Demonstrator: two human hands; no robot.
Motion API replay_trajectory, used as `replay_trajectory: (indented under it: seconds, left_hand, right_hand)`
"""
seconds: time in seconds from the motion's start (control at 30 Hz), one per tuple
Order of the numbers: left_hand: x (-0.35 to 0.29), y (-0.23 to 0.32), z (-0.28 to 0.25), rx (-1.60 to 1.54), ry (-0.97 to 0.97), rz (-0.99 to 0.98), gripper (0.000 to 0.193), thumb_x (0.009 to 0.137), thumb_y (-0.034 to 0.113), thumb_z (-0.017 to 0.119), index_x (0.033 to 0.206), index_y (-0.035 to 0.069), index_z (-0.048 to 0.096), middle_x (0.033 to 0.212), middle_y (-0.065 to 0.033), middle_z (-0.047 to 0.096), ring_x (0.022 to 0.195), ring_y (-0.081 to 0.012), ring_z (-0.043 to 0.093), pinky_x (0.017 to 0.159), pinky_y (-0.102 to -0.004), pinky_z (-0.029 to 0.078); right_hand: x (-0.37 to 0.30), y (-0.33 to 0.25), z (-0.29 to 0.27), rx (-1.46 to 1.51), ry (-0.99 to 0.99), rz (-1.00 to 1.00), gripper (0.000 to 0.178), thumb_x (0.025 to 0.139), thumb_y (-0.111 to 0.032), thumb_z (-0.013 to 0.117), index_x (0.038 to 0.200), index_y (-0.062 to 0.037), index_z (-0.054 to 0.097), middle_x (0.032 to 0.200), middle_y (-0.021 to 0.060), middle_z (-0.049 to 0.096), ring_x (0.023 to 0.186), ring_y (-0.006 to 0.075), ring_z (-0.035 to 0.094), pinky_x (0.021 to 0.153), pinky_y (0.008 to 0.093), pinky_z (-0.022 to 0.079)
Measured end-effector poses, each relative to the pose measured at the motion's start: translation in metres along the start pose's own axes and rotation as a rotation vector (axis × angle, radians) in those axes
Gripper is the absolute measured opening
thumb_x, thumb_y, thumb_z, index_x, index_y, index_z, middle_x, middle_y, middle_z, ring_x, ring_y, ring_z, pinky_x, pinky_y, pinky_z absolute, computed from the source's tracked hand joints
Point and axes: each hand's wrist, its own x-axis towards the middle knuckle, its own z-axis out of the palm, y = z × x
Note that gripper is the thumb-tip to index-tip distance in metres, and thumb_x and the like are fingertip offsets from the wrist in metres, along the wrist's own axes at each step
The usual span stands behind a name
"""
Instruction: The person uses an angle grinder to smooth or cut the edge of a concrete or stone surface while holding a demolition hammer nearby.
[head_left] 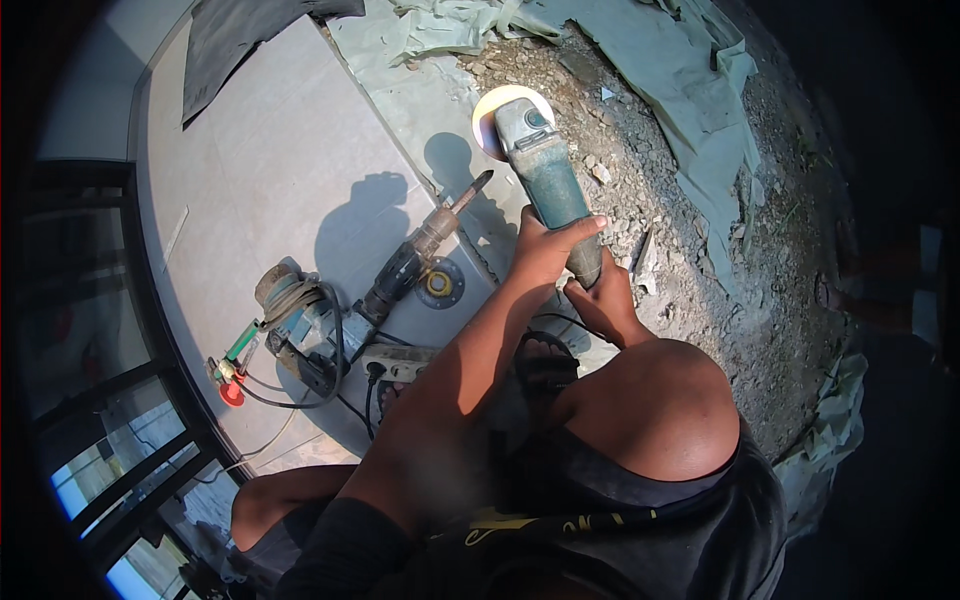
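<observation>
Angle grinder (557, 180) above rubble (655, 165), beyond the tiled floor's (270, 125) right edge; left hand (543, 245) wrapped round its body, right hand (610, 300) gripping its rear. I judge: rubble catching the disc (485, 118) could cause kickback.

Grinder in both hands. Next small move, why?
I'd probably ease the grinder right, taking its disc away from the chisel of the demolition hammer: they look close here, though depth is unclear. The left hand and right hand both grip the grinder, so control seems good.
</observation>
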Motion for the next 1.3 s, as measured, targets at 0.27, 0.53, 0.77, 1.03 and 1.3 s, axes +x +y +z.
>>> replay_trajectory:
  seconds: [0.27, 0.53, 0.77, 1.03, 1.3]
  left_hand:
    - [0.012, -0.009, -0.009, -0.055, -0.153, 0.022, 0.076, 0.077, 0.024, 0.091, 0.126, -0.006, 0.042, 0.115, -0.0156, 0.061, 0.103, -0.0207, 0.063, 0.092, -0.0354, 0.052]
    - [0.002, 0.000, -0.001, 0.004, -0.142, -0.019, 0.086, 0.082, 0.035, 0.091, 0.126, -0.008, 0.032, 0.118, -0.0201, 0.057, 0.109, -0.0228, 0.061, 0.095, -0.0363, 0.051]
    - [0.002, 0.000, -0.002, 0.046, -0.117, -0.051, 0.086, 0.081, 0.041, 0.090, 0.124, -0.008, 0.033, 0.117, -0.0204, 0.057, 0.107, -0.0220, 0.061, 0.093, -0.0347, 0.052]
    - [0.001, -0.001, -0.001, 0.130, -0.110, -0.065, 0.085, 0.085, 0.045, 0.087, 0.129, -0.007, 0.037, 0.119, -0.0191, 0.058, 0.110, -0.0226, 0.060, 0.097, -0.0365, 0.049]
    - [-0.023, -0.025, -0.050, -0.040, -0.709, -0.142, 0.044, 0.099, 0.030, 0.072, 0.124, -0.001, 0.052, 0.108, -0.0132, 0.065, 0.093, -0.0218, 0.070, 0.074, -0.0351, 0.061]
  right_hand:
    - [-0.006, -0.026, 0.009, 0.638, -0.059, 0.192, 0.041, 0.090, -0.003, 0.066, 0.126, -0.0060, 0.046, 0.074, -0.0002, 0.056, 0.052, 0.0077, 0.053, 0.046, 0.0255, 0.043]
    - [-0.009, -0.015, 0.007, 0.599, -0.053, 0.178, 0.040, 0.089, -0.004, 0.066, 0.124, -0.0034, 0.047, 0.075, 0.0017, 0.058, 0.053, 0.0098, 0.057, 0.047, 0.0268, 0.046]
    - [-0.009, -0.008, 0.013, 0.513, -0.001, 0.167, 0.044, 0.086, -0.009, 0.069, 0.125, 0.0010, 0.052, 0.077, 0.0046, 0.062, 0.058, 0.0110, 0.059, 0.052, 0.0291, 0.048]
    - [-0.011, -0.029, 0.005, 0.526, 0.048, 0.199, 0.034, 0.089, -0.006, 0.065, 0.119, 0.0017, 0.050, 0.070, 0.0048, 0.061, 0.052, 0.0136, 0.061, 0.048, 0.0289, 0.048]
    - [-0.007, -0.032, -0.018, 1.021, -0.212, 0.122, 0.040, 0.089, -0.014, 0.065, 0.125, 0.0007, 0.056, 0.074, 0.0048, 0.063, 0.055, 0.0127, 0.061, 0.048, 0.0277, 0.047]
